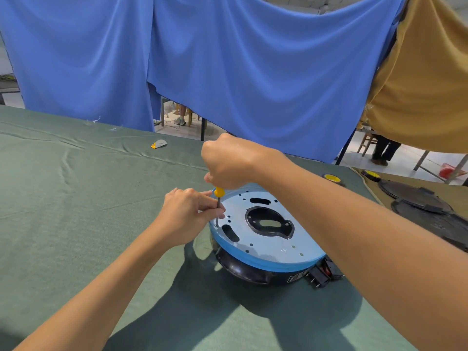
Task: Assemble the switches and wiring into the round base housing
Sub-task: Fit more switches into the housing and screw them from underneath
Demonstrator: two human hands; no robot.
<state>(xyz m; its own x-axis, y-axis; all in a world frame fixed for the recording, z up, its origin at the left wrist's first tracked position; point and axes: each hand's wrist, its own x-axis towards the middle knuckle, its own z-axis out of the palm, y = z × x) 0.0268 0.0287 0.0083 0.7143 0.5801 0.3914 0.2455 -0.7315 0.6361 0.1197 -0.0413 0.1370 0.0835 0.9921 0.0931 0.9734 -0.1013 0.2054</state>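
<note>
The round base housing [255, 271] lies upside down on the green cloth, black below, with a blue-filmed metal plate [276, 247] on top. A yellow-handled screwdriver [218, 192] stands upright, its tip on a screw at the plate's left edge. My right hand [231, 160] grips the handle from above. My left hand [187, 214] pinches the metal shaft just above the screw. A black switch part [321, 274] sticks out at the housing's right side. No wiring shows.
Green cloth covers the table [76, 198]. A small grey and yellow scrap [158, 143] lies at the back. Two tape rolls [333, 179] and dark round covers [415, 198] sit at the right. Blue and tan sheets hang behind.
</note>
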